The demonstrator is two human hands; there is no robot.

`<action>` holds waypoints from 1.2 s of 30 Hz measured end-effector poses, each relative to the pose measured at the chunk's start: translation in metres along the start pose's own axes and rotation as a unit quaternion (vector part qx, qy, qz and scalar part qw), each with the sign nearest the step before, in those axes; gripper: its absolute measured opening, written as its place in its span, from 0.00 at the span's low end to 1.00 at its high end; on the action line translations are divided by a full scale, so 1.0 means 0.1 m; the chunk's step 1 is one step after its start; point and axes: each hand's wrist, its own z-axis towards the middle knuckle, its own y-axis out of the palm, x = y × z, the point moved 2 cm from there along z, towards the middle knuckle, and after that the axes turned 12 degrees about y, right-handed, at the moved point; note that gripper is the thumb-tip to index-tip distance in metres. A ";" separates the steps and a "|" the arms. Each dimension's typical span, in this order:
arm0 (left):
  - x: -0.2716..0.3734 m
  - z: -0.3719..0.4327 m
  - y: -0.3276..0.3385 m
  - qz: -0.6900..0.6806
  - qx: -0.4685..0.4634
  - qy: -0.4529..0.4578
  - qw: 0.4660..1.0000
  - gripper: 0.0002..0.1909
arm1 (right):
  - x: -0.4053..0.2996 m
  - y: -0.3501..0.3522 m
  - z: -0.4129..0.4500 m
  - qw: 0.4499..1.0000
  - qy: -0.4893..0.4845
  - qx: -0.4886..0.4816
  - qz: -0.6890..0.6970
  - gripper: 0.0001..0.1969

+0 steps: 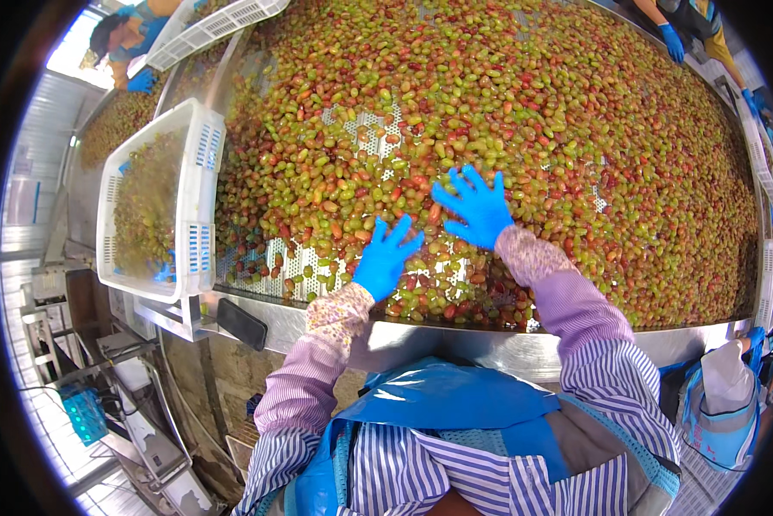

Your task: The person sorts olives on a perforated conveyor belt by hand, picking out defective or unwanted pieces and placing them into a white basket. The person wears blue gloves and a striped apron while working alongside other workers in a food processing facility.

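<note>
Loose grapes (541, 122), green, amber and red, cover a perforated metal sorting table (373, 138) in front of me. My left hand (385, 259), in a blue glove, hovers over or rests on the grapes near the front edge, fingers apart. Farther up and to the right, my right hand (475, 209) is spread in its own blue glove with its palm down over the grapes. Neither hand holds anything that I can see; what lies under the palms is hidden. Patches of bare perforated metal show between the two hands and left of my left hand.
A white plastic crate (196, 193) with grape scraps stands at the table's left end. Beside it a black phone-like object (241, 322) lies on the steel front rim (451, 348). Co-workers' blue-gloved hands (672, 42) show at upper right and upper left. More white crates (770, 284) line the right side.
</note>
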 end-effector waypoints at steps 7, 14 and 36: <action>-0.06 -0.87 0.02 -0.034 0.178 -0.253 0.950 0.32 | 0.85 -0.27 -0.85 0.962 0.250 0.002 -0.110 0.32; 0.17 -0.89 0.39 -0.120 0.110 -0.135 0.977 0.32 | -0.02 -0.04 -0.11 0.959 0.114 0.153 0.209 0.22; 0.76 -0.53 -0.10 -0.574 0.440 -0.145 0.676 0.33 | -1.90 0.10 -0.89 0.854 0.097 0.020 0.510 0.06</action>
